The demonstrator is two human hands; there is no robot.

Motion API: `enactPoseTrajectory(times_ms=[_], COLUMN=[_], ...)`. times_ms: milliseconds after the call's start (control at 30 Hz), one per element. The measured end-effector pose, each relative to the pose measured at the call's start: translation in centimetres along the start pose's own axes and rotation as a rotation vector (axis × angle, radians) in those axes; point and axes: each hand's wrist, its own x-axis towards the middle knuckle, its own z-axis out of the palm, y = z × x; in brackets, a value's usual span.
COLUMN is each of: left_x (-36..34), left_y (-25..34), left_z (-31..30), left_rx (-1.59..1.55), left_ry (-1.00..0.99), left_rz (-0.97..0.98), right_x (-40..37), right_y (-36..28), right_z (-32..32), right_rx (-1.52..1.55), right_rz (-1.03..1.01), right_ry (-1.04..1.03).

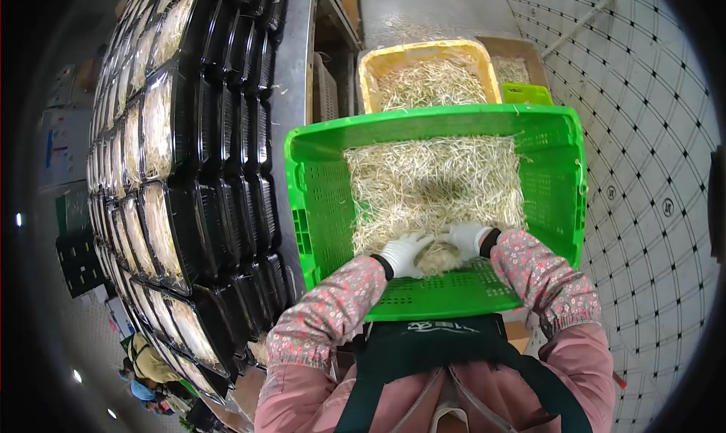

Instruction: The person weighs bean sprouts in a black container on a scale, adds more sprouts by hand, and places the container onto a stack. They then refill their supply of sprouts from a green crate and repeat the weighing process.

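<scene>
A large green plastic crate (pixel 439 306) stands right in front of me, holding a thick bed of pale bean sprouts (pixel 435 172). At its near side, my left hand (pixel 404 254), in a white glove, curls around one side of a small bunch of sprouts (pixel 439 260). My right hand (pixel 466 240), gloved alike, closes on the other side of that bunch. Some fingertips are hidden among the sprouts. A darker hollow shows in the bed just beyond my hands.
To the left, black plastic trays (pixel 215 229) filled with sprouts are stacked high along a metal table edge (pixel 291 77). Behind the crate sit a yellow bin (pixel 366 81) of sprouts and a cardboard box (pixel 533 51). Another person (pixel 147 365) is at lower left.
</scene>
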Motion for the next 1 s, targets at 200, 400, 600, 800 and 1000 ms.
enactPoseTrajectory(times_ms=[200,400,600,800,1000], left_x=[7.4,10.8,8.3,5.3,4.0], left_y=[-12.3,-17.8,-14.4,-14.4,-14.0], left_z=[-4.5,-5.5,-2.3,2.9,1.9], left_rx=[0.06,0.077,0.039,-0.089,-0.516], left_ry=[0.338,0.339,-0.052,0.36,0.348], left_rz=[-0.547,-0.71,-0.802,-0.654,-0.536], right_x=[12.2,18.7,18.2,14.9,13.7], right_y=[5.1,5.0,4.3,4.1,3.7], right_z=[-8.1,-5.4,-5.7,-4.7,-5.4], right_rx=[0.088,-0.12,-0.081,-0.296,0.021], right_rz=[0.07,0.302,0.255,0.126,0.157], right_ry=[0.422,0.735,0.071,0.243,0.189])
